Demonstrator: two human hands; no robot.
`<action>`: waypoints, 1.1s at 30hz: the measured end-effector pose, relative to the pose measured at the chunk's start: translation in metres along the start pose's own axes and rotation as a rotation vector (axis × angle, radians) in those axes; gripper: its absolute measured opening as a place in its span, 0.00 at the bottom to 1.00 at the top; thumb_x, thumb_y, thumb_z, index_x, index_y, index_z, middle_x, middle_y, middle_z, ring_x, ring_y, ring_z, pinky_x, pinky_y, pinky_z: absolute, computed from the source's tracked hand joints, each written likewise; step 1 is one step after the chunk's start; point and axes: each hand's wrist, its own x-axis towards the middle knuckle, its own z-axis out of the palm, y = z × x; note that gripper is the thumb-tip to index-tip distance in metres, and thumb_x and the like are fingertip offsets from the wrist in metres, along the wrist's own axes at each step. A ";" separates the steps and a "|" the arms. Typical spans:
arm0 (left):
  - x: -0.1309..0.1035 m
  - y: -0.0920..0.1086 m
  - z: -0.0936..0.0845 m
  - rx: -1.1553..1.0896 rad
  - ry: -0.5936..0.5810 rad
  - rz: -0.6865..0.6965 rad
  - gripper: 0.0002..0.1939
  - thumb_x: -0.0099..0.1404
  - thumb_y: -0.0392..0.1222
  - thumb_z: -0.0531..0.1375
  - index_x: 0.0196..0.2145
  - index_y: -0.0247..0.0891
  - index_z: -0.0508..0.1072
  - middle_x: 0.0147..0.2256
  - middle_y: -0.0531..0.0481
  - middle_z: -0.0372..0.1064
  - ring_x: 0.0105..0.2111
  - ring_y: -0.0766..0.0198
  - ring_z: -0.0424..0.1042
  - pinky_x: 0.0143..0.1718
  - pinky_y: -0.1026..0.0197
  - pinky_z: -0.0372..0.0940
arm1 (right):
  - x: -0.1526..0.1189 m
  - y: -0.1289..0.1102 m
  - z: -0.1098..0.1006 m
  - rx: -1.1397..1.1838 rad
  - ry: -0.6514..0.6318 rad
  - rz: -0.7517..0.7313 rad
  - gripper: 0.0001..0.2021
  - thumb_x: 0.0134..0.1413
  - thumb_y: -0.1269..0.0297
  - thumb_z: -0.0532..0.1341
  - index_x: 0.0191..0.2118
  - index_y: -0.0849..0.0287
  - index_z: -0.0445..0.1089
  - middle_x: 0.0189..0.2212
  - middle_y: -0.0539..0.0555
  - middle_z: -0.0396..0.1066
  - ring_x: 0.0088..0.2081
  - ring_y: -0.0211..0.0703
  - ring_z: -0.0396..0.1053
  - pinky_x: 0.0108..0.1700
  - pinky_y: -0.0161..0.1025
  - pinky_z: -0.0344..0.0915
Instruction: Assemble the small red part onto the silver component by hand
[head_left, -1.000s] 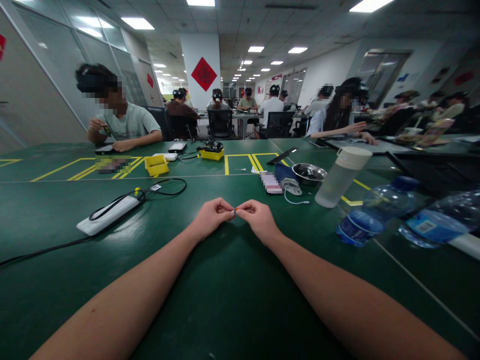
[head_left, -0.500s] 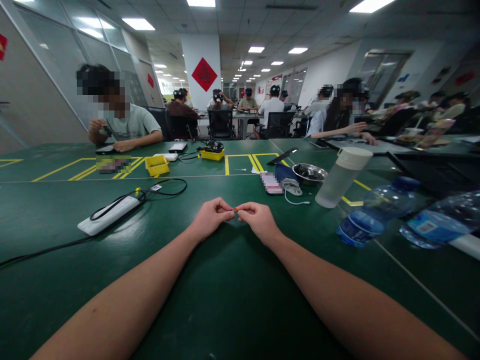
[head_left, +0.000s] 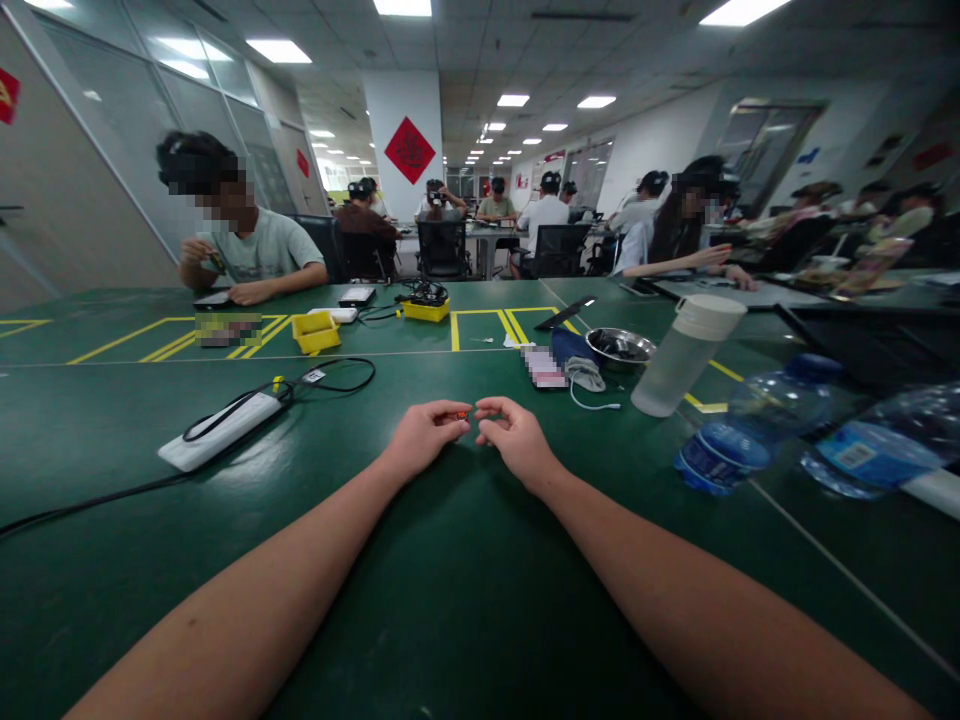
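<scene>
Hand (head_left: 431,435) around seemingly orange piece (head_left: 463,415)

White ceiling panels (head_left: 403,7) glow along the top of the frame, and the room around them looks fairly dim. Down at left centre, glare blooms on the green table (head_left: 420,620) beside the white power strip (head_left: 225,432). Dark, soft shadow pools between the forearms. Wide-angle stretch pulls at both edges, smearing the bottles (head_left: 885,440) at right. The tiny orange piece (head_left: 463,415) at centre reads soft, and blocky pixelation masks patches at upper left.
</scene>
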 end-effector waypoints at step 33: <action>0.001 0.008 0.015 -0.847 0.083 -0.456 0.08 0.64 0.32 0.56 0.39 0.28 0.73 0.32 0.40 0.74 0.30 0.66 0.76 0.32 0.68 0.72 | 0.000 -0.002 0.000 0.066 -0.001 -0.015 0.11 0.48 0.66 0.63 0.39 0.62 0.70 0.28 0.50 0.70 0.23 0.34 0.67 0.26 0.33 0.63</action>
